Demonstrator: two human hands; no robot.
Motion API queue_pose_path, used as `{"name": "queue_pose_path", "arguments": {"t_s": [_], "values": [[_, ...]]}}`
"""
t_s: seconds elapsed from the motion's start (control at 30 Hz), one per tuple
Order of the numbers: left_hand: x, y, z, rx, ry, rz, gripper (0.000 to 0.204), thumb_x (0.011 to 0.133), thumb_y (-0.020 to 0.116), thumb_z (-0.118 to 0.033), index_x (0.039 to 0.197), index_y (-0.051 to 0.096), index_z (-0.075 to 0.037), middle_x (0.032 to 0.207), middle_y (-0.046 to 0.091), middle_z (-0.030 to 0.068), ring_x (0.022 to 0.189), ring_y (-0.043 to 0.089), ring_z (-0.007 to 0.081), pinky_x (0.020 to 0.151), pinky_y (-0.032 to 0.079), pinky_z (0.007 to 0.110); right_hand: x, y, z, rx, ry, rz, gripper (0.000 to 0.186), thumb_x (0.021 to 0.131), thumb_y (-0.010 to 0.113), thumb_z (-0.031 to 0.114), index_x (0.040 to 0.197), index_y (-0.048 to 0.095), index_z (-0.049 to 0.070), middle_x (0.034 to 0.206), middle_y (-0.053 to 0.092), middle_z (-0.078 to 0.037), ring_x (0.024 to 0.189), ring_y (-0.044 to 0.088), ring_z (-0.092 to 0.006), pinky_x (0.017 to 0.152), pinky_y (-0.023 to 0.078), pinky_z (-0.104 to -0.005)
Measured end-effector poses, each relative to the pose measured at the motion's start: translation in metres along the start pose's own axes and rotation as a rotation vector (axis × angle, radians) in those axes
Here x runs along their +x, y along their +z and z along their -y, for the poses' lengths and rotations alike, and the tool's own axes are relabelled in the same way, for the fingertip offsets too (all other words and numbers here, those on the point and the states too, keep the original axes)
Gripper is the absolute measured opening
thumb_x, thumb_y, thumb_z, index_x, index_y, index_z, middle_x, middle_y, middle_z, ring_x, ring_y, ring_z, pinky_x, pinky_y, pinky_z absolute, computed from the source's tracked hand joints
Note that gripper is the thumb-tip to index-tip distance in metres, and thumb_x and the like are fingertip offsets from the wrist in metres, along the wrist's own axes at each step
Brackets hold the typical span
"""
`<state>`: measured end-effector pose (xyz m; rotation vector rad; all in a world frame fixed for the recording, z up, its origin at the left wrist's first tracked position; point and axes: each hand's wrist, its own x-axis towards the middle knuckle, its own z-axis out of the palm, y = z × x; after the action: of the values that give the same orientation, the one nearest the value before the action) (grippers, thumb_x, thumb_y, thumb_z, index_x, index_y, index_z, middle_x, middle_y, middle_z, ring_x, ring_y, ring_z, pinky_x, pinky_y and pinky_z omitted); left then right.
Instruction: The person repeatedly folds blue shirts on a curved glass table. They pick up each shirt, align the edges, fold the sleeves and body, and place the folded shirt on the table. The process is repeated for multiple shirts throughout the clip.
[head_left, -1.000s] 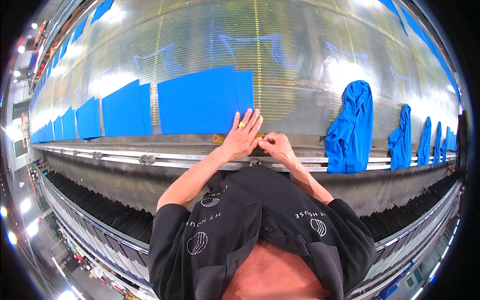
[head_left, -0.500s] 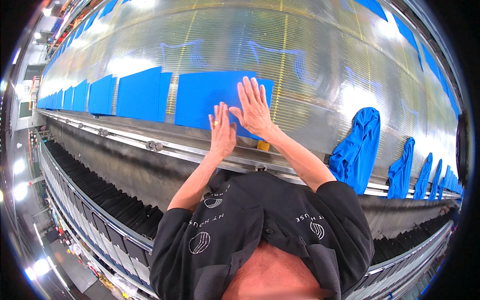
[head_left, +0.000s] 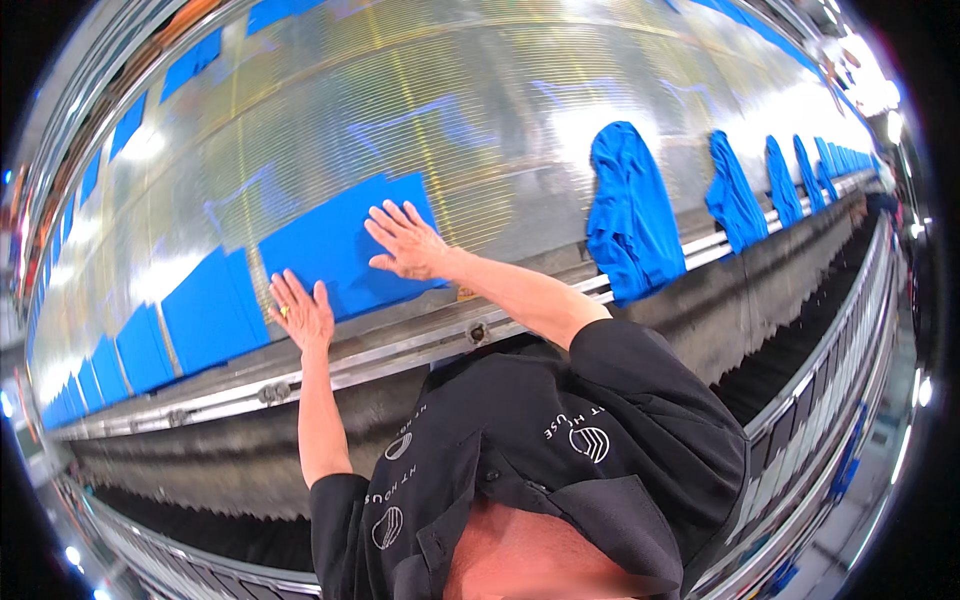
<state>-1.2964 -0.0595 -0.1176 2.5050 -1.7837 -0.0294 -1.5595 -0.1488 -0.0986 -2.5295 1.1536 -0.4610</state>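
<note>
A flat blue fabric panel [head_left: 335, 235] lies smooth on the long table [head_left: 510, 190], along its near edge. My right hand [head_left: 408, 243] rests on the panel's right part, palm down with fingers spread. At the panel's lower left corner is my left hand [head_left: 303, 314], its fingers stretched out and apart, a ring on one finger. Neither hand grips anything. Left of it another flat blue panel [head_left: 212, 312] lies on the table. To the right, a crumpled blue fabric piece [head_left: 628, 205] hangs partly over the near edge.
A metal rail [head_left: 430, 350] with bolted clamps runs along the near edge. More bunched blue pieces [head_left: 735, 190] line the right side, and flat panels [head_left: 145, 350] continue leftward. Blue pieces [head_left: 190, 65] also lie along the far edge. Behind me runs a railing [head_left: 800, 420].
My hands have moved apart: the left has slid toward the panel's left corner, while the right stays on its right part. The whole view has turned toward the right.
</note>
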Motion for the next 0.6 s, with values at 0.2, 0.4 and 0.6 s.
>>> {"name": "queue_pose_path", "arguments": {"t_s": [0.2, 0.4, 0.6], "values": [[0.006, -0.006, 0.005, -0.045, -0.052, 0.152, 0.081, 0.100, 0.039, -0.059, 0.159, 0.013, -0.011, 0.166, 0.006, 0.0165, 0.153, 0.005, 0.0329, 0.114, 0.004, 0.069, -0.115, -0.065, -0.020, 0.247, 0.157, -0.380, 0.041, 0.083, 0.073, 0.019, 0.120, 0.061, 0.006, 0.126, 0.058, -0.016, 0.123, 0.050, -0.0368, 0.105, 0.039, -0.0488], [-0.022, -0.043, -0.107, -0.455, 0.184, -0.170, 0.060, 0.087, 0.071, -0.021, 0.139, 0.048, -0.002, 0.140, 0.050, 0.0245, 0.131, 0.046, 0.0395, 0.110, 0.034, 0.053, -0.277, -0.158, -0.108, -0.156, 0.686, -0.489, 0.023, 0.076, 0.075, 0.017, 0.096, 0.067, 0.008, 0.098, 0.061, -0.011, 0.097, 0.055, -0.0320, 0.082, 0.043, -0.0439], [-0.084, -0.040, -0.380, -0.798, 0.704, 0.028, 0.053, 0.077, 0.081, -0.024, 0.122, 0.063, -0.002, 0.119, 0.062, 0.0190, 0.112, 0.057, 0.0371, 0.100, 0.044, 0.046, -0.313, -0.188, -0.179, -0.271, 0.909, 0.041, 0.026, 0.073, 0.077, 0.029, 0.089, 0.073, 0.009, 0.096, 0.065, -0.014, 0.100, 0.057, -0.0348, 0.084, 0.045, -0.0471]]}}
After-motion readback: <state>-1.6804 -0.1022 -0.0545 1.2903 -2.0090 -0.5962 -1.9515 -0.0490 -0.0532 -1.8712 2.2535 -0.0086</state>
